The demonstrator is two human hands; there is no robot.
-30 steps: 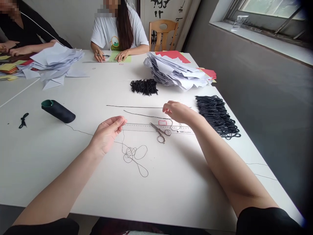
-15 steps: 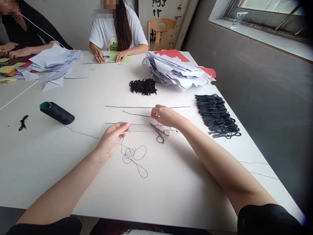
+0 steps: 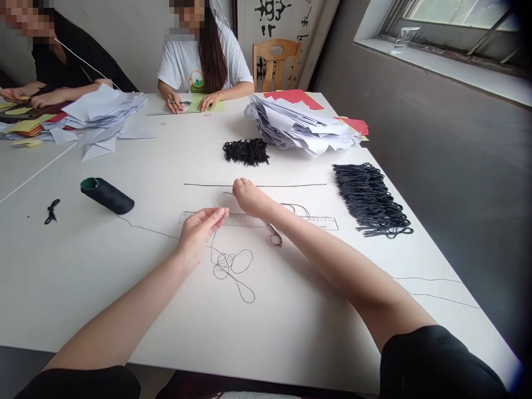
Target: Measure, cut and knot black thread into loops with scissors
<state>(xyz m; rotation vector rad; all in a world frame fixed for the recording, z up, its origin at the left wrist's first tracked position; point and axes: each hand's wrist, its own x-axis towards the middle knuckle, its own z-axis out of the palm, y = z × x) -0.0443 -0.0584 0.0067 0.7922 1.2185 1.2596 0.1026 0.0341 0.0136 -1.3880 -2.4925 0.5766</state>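
My left hand (image 3: 203, 230) pinches a thin black thread at its fingertips, over the left part of a clear ruler (image 3: 324, 223). Just above the ruler, my right hand (image 3: 246, 197) is closed on a black cord (image 3: 300, 208); a short end pokes out to its left and the rest curls beyond my wrist. My right forearm partly covers the scissors (image 3: 276, 238), whose blades are hidden. Loose thread (image 3: 233, 265) lies tangled below my hands. Another black cord (image 3: 203, 184) lies straight behind them. At left, a dark thread spool (image 3: 112, 197) rests on its side, its thread running toward my left hand.
Bundled black cord loops (image 3: 369, 199) lie at the right, and a smaller black bundle (image 3: 246, 152) farther back. Paper stacks (image 3: 303, 124) stand at the back right and left. A small black knotted cord (image 3: 52, 211) lies far left. Two people sit across the table.
My right hand has moved left toward my left hand, drawing the shorter cord along, so it now curves over the ruler. My left hand keeps its pinch. The view has shifted slightly.
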